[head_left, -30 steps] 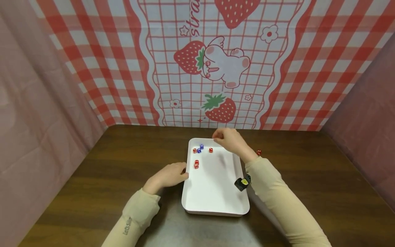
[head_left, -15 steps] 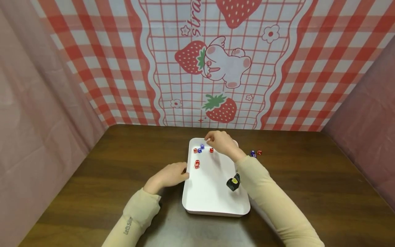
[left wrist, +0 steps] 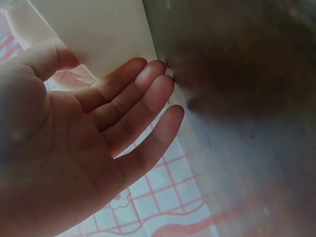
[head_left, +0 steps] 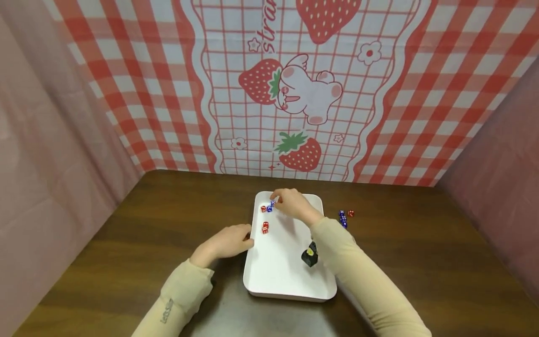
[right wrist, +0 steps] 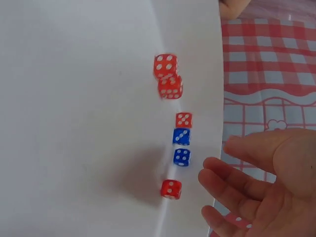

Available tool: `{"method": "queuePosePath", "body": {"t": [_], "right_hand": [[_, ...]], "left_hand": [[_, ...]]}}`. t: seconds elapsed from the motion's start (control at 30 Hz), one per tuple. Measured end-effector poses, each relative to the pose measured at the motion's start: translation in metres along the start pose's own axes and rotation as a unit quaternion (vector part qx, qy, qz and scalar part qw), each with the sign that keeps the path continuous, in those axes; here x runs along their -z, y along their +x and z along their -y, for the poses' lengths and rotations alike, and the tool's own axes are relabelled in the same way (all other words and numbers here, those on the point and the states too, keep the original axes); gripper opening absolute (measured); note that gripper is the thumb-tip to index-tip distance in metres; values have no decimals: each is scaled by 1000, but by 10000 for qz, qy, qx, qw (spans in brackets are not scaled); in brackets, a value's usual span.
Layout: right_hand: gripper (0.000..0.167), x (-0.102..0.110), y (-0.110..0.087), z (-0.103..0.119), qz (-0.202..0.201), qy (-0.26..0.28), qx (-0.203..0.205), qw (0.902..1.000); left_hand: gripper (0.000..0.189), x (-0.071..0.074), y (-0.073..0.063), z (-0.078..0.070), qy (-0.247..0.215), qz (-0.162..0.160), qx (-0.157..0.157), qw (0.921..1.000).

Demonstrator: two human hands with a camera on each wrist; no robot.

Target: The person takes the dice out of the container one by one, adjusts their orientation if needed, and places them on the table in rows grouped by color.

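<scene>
A white tray (head_left: 290, 276) stands on the table, and my left hand (head_left: 225, 242) rests against its left side with the thumb at the rim. In the left wrist view that hand's fingers (left wrist: 158, 94) are extended along the tray wall. Over the far left part hovers my right hand (head_left: 292, 204), fingers loosely bent and holding nothing. Below and beside its fingertips lie a blue die (right wrist: 182, 157), a second blue die (right wrist: 181, 137) and a red die (right wrist: 184, 120). Another red die (right wrist: 171, 189) is apart from them. Two touching red dice (right wrist: 168, 76) sit farther along the tray's side.
Right of the tray, several blue dice (head_left: 343, 219) and a red die (head_left: 351, 213) lie on the dark wooden table (head_left: 421, 252). A checked strawberry cloth (head_left: 301, 154) hangs behind the table, with pink curtains at both sides.
My right hand has moved left across the tray to the blue dice. Dice on the table at right have come into view from behind the right arm. The left hand stays at the tray.
</scene>
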State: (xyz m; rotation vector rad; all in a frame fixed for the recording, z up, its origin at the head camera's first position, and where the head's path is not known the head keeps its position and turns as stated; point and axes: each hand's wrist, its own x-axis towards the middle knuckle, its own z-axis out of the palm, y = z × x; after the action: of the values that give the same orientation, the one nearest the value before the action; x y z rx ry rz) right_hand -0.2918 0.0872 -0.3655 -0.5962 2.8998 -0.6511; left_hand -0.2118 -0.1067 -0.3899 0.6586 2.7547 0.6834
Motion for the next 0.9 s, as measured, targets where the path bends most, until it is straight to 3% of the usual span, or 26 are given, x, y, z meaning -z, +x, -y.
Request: {"method": "queuePosePath", "body": {"t": [0.13,0.27,0.47,0.7,0.9], "right_hand": [[33,-5,3,0,17,-256,115,9996],[38,-14,7,2,328,-515,208,9979],[40,-24,11,4,447,-807,30,9957],[31,-27,8,5,430,-922,34,9948],[14,-27,7,3,224,-1065,109,9940]], "left_hand": [[9,0,1,2,-12,-83,-100,9999],[10,-1,-1,3,15,-52,-96,9999],[9,-3,-3,3,24,-115,-171,9998],[10,-4,-5,1,12,-62,-98,9999],[10,-3,-4,1,59,-114,-183,9997]]}}
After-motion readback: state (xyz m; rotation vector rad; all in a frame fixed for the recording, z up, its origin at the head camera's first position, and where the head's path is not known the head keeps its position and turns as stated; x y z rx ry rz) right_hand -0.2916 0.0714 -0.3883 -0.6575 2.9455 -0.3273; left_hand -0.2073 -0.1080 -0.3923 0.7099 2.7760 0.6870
